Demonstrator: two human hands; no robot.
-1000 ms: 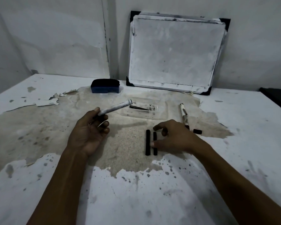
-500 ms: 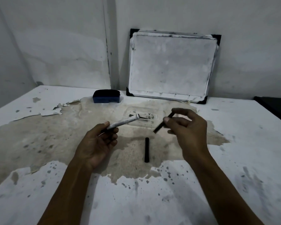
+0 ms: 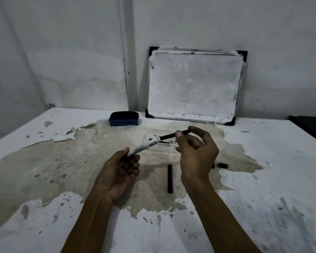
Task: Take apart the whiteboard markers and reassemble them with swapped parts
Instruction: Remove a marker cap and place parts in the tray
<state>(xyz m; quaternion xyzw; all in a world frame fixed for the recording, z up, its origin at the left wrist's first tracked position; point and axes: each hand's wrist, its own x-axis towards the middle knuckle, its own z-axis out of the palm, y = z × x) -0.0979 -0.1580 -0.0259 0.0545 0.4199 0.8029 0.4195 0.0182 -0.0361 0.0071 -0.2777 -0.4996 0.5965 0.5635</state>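
The left hand (image 3: pixel 117 172) grips the lower end of the white barrel (image 3: pixel 144 147), fingers curled around it, with the barrel angled up and to the right above the table (image 3: pixel 263 189). The right hand (image 3: pixel 195 154) pinches a black rod (image 3: pixel 173 135) between thumb and forefinger; the rod's left end meets the barrel's open upper end, in line with it. How far the rod sits inside the barrel cannot be told. A second black rod (image 3: pixel 169 178) lies flat on the worn patch of the table, between the two wrists and apart from both hands. A small black cap (image 3: pixel 223 165) lies just right of the right hand. A blue eraser (image 3: pixel 124 118) sits near the back edge, beside a whiteboard (image 3: pixel 193 84) leaning against the wall.
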